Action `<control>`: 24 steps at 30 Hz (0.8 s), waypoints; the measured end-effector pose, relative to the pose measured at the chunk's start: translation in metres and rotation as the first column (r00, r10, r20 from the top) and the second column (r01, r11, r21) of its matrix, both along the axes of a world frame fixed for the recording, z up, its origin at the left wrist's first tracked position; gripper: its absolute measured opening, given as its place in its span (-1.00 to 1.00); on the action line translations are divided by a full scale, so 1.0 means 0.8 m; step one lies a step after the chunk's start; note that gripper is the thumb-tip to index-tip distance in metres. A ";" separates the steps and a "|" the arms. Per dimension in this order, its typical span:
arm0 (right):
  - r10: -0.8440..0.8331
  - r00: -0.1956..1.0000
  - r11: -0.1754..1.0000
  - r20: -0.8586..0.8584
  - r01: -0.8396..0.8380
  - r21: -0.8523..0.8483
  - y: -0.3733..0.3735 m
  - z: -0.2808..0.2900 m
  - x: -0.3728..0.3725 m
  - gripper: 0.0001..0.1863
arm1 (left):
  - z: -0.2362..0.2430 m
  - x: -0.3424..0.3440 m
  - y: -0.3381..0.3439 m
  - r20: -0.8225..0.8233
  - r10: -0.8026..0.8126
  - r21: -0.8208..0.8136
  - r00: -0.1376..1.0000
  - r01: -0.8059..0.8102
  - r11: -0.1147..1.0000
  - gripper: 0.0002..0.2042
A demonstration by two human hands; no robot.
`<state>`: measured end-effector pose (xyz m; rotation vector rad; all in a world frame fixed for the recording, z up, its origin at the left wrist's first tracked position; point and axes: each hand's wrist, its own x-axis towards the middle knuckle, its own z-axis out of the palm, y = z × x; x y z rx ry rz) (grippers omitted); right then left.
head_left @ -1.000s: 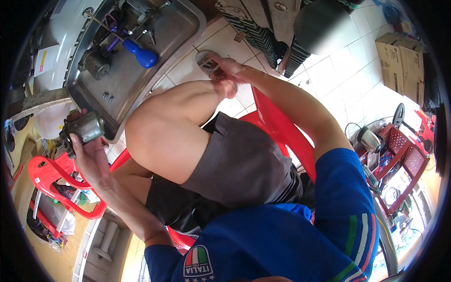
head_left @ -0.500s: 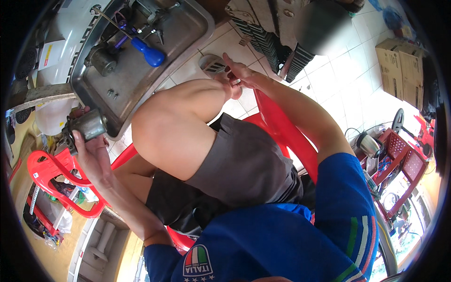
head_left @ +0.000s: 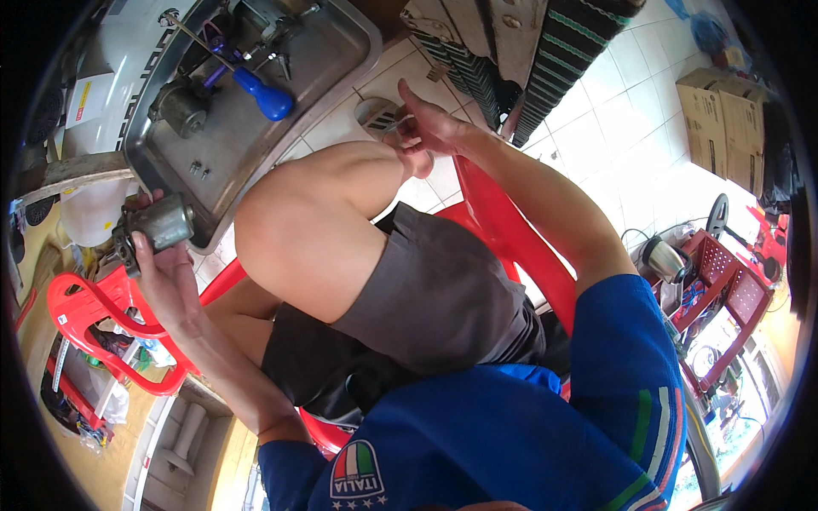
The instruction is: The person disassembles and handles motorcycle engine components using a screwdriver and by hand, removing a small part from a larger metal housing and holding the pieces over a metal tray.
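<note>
My left hand (head_left: 167, 266) is closed around a small metal electric motor (head_left: 164, 221), a grey cylinder with a darker bracket at its left end. It is held off the near left corner of the metal tray (head_left: 223, 192). Farther right, my right hand (head_left: 433, 128) is beside my bare foot, past my raised knee. Its thumb stands apart and the fingers are partly bent; no held thing can be made out. In the tray lie a blue-handled screwdriver (head_left: 271, 100), a second metal motor (head_left: 179, 109) and several small metal parts.
I sit on a red plastic chair (head_left: 490, 200). Another red chair (head_left: 81, 311) stands at left. A black ribbed piece (head_left: 562, 72) rises at the far middle. Cardboard boxes (head_left: 724, 128) and a red stand (head_left: 724, 289) with a metal kettle (head_left: 665, 258) are at right.
The view has shifted slightly. My right thumb points up a little more and its fingers have changed their bend. My left hand keeps the motor in nearly the same place.
</note>
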<state>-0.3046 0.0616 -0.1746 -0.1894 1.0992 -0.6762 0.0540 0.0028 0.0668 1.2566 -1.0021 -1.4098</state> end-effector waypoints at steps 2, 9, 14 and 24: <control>-0.065 0.998 0.996 -0.023 0.066 0.055 0.000 0.012 0.003 -0.17 | -0.003 0.001 0.000 0.009 -0.003 -0.010 1.000 0.003 1.000 -0.50; 0.020 0.996 1.000 -0.089 -0.021 -0.014 0.003 -0.004 -0.001 -0.12 | -0.002 -0.006 -0.002 0.008 0.033 -0.014 0.999 -0.033 0.999 -0.55; -0.019 0.999 1.000 -0.031 0.019 -0.010 0.005 -0.007 -0.002 -0.12 | -0.005 -0.002 -0.002 0.002 0.033 0.003 0.999 -0.033 0.999 -0.56; -0.013 1.000 1.000 -0.020 0.013 0.029 -0.004 -0.001 -0.005 -0.14 | -0.006 -0.005 -0.003 -0.002 0.009 -0.004 1.000 -0.009 1.000 -0.55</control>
